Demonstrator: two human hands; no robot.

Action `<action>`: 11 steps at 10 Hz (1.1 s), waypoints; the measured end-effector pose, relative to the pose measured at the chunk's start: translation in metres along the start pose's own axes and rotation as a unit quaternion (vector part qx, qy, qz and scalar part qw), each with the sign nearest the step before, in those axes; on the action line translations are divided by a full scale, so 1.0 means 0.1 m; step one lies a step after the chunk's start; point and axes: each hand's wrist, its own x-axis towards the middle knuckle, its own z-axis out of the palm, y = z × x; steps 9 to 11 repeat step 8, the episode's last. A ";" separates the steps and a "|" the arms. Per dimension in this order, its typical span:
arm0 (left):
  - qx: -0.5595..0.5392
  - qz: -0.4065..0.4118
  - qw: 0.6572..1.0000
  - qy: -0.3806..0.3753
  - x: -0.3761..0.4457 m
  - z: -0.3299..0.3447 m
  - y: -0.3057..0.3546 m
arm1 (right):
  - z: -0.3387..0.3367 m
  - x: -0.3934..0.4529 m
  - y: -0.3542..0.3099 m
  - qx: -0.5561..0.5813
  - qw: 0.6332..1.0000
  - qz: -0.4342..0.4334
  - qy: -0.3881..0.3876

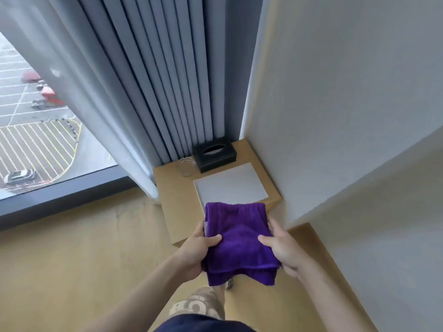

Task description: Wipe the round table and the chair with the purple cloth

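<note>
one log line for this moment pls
stage: cloth in hand | left hand + right hand: holding folded purple cloth | round table, chair: not in view

Folded purple cloth (239, 240), held mid-air

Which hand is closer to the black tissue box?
Right, but only just. The right hand holds the cloth below and right of the tissue box. The left hand holds the cloth's other side, almost straight below the box.

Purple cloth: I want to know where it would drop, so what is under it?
Under the purple cloth, held by the left hand and right hand, lies the wooden stand's front edge, then floor. The cloth hides the rest.
</note>
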 end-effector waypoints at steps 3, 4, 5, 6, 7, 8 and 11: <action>-0.013 0.012 0.996 0.087 1.32 0.19 0.86 | -0.22 1.85 -0.91 -0.186 0.980 0.051 -0.044; -0.021 0.016 0.993 0.117 1.77 0.17 0.99 | -0.28 2.42 -0.97 -0.226 0.972 0.048 -0.042; -0.043 -0.012 0.986 0.162 2.02 0.05 1.11 | -0.38 2.81 -0.98 -0.272 0.955 0.094 -0.066; -0.052 -0.054 0.976 0.205 2.10 -0.11 1.05 | -0.53 3.05 -0.98 -0.375 0.916 0.128 -0.067; -0.081 -0.056 0.968 0.230 2.06 -0.14 1.02 | -0.56 3.10 -1.09 -0.389 0.908 0.137 -0.067; -0.122 -0.038 0.957 0.262 1.94 -0.09 1.05 | -0.53 3.02 -1.23 -0.332 0.933 0.124 -0.068; -0.122 -0.038 0.957 0.262 1.94 -0.09 1.05 | -0.53 3.02 -1.23 -0.332 0.933 0.124 -0.068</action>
